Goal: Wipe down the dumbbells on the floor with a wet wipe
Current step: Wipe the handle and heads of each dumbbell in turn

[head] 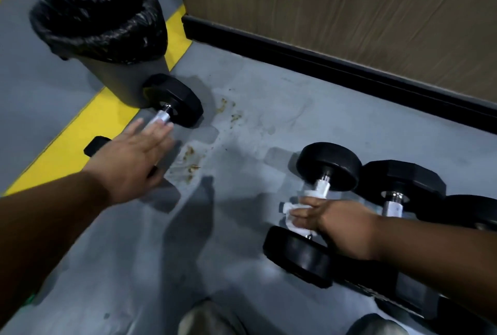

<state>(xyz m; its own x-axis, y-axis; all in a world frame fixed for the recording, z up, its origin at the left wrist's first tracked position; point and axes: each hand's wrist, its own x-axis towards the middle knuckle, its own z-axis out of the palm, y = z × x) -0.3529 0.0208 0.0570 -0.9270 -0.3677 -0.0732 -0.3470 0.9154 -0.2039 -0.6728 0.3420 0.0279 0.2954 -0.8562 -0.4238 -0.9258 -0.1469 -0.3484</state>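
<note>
Your right hand (326, 223) grip clenches a white wet wipe (297, 216) around the round-headed dumbbell (320, 200) chrome handle; left hand (134, 154) released.

I am crouched in what looks like a gym: black dumbbells (314, 213) lie around me on a grey floor (242, 92) with a yellow stripe (80, 132), a lined bin (105, 38) far left.
</note>
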